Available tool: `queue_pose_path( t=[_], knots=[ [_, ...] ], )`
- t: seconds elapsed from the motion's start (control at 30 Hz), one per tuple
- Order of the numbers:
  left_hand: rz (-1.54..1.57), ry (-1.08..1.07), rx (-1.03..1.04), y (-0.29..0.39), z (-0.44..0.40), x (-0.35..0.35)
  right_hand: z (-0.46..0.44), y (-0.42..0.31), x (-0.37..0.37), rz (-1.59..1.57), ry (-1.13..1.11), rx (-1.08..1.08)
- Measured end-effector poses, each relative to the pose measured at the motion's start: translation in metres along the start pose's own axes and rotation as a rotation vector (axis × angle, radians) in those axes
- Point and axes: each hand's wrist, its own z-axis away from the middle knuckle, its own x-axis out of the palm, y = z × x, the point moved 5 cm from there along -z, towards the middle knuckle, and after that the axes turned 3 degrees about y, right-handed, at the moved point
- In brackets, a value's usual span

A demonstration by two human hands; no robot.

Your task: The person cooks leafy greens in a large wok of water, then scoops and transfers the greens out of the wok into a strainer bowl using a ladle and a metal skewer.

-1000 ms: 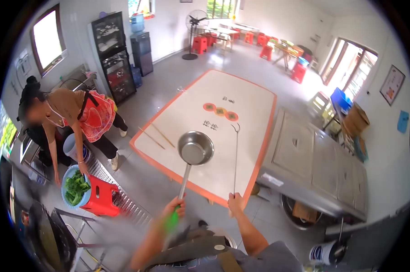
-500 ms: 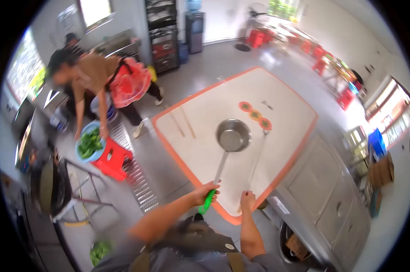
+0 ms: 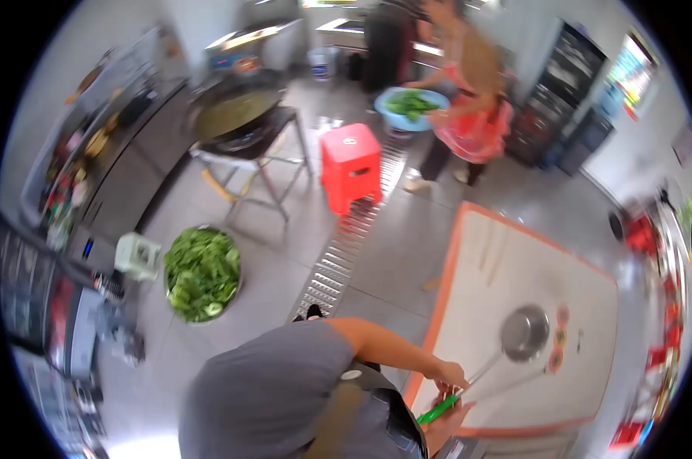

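Observation:
A metal ladle (image 3: 524, 333) with a deep round bowl, a long shaft and a green handle (image 3: 438, 410) extends over the cream table (image 3: 499, 271) with an orange border. My left hand (image 3: 448, 375) is closed around the ladle where shaft meets handle. Below it, my right hand (image 3: 455, 422) is at the green handle, its fingers partly hidden and blurred; it appears to grip it. A thin long line, perhaps a second utensil's handle, runs from my hands toward the round orange prints (image 3: 556, 361) on the tabletop.
A red stool (image 3: 350, 164) stands by the floor drain (image 3: 334, 268). Leafy greens (image 3: 203, 274) fill a basin on the floor. A wok (image 3: 235, 115) sits on a metal stand. A person (image 3: 476, 73) in a red apron holds a blue basin (image 3: 430, 122) of greens.
My view has swung left. My right hand has come from the thin long piece beside the ladle to the green handle. The person has lifted the blue basin off the red stool.

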Motion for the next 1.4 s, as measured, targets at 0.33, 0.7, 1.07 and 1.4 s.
queue_pose_path(
  t=[0.33, 0.7, 1.07, 1.4],
  knots=[
    [0.073, 0.522, -0.023, -0.12, 0.006, -0.129, -0.061, -0.037, -0.004, 0.614, 0.376, -0.372],
    [-0.113, 1.236, -0.702, -0.403, 0.232, -0.179, -0.119, -0.09, -0.03, 1.598, 1.043, -0.844],
    [0.174, 1.298, -0.885, -0.417, 0.28, -0.095, -0.211, -0.08, -0.074, 1.681, 0.946, -0.776],
    [0.338, 1.415, -0.797, -0.398, 0.306, -0.104, -0.122, -0.06, 0.039, 1.733, 0.988, -0.936]
  ],
)
